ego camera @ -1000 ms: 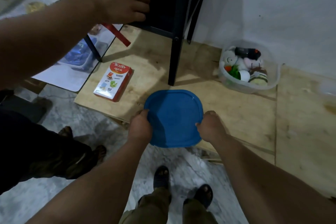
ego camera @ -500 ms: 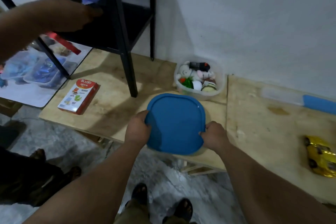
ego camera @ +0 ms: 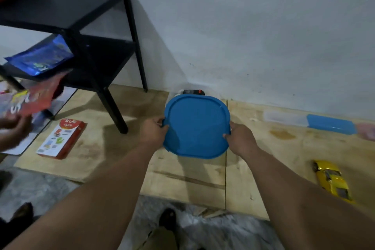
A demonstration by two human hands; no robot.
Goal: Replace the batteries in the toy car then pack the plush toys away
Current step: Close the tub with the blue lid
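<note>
Blue lid [ego camera: 195, 128] gripped between left hand [ego camera: 152, 130] and right hand [ego camera: 239, 137]

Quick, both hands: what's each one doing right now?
Left hand: closed on the left edge of the blue lid.
Right hand: closed on the lid's right edge.

A single head-worn wide-angle view looks forward and down, close over the plywood floor [ego camera: 113, 148].

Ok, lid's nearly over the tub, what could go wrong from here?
1. The blue lid hides almost the whole tub, so it may land off the rim. Only a dark toy peeks out behind; it might get pinched.
2. The left hand and right hand grip only the edges, so uneven pressing could leave a corner unsealed.
</note>
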